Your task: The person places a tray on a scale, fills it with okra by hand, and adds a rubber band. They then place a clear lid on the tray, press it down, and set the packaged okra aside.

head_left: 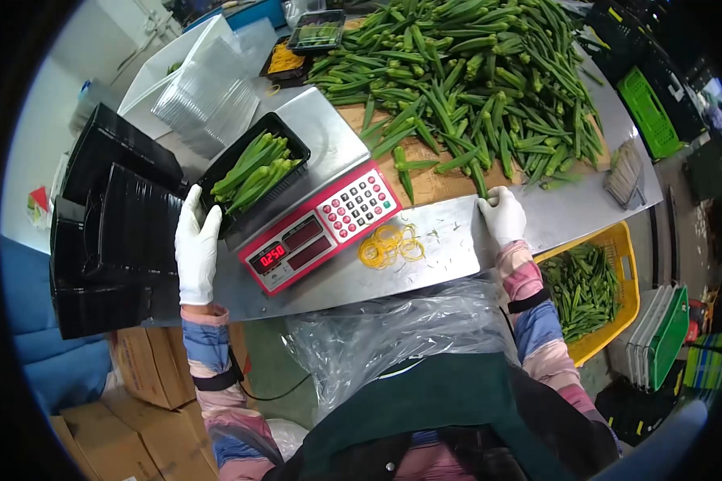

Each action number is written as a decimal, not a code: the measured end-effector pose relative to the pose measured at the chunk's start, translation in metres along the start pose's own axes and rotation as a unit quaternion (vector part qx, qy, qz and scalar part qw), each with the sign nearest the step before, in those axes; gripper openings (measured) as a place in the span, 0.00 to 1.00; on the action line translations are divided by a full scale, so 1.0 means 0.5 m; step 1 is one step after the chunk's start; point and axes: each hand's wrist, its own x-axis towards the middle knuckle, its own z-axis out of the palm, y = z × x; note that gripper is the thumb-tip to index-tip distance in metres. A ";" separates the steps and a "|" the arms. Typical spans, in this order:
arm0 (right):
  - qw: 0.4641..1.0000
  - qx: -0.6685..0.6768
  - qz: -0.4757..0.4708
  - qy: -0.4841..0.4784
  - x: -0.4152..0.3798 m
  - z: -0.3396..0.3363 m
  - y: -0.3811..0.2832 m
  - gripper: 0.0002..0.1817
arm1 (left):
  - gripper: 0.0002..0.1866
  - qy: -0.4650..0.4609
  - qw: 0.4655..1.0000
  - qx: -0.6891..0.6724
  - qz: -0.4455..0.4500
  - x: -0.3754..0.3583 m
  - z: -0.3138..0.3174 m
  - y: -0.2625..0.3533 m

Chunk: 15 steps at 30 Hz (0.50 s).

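My left hand (196,244), in a white glove, touches the near corner of a black plastic tray (217,210) filled with green okra pods (257,170). The tray sits on the steel platform of a red digital scale (322,223) whose display reads 0250. My right hand (503,215), also gloved, rests on the steel table (441,252) with its fingers curled on the end of a single okra pod (479,183) at the near edge of a big okra pile (473,76). Yellow rubber bands (390,244) lie between my hands.
Stacks of empty black trays (116,232) stand at the left, clear lids (208,92) behind them. A yellow crate of okra (590,289) sits right of me, green crates (648,108) beyond it. Cardboard boxes (136,385) are on the floor at left. A clear plastic bag (393,329) hangs before me.
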 end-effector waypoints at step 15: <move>0.909 0.332 -0.045 -0.247 -0.177 -0.125 -0.130 0.12 | 0.30 -0.210 0.918 -0.298 -0.157 -0.213 0.304 0.197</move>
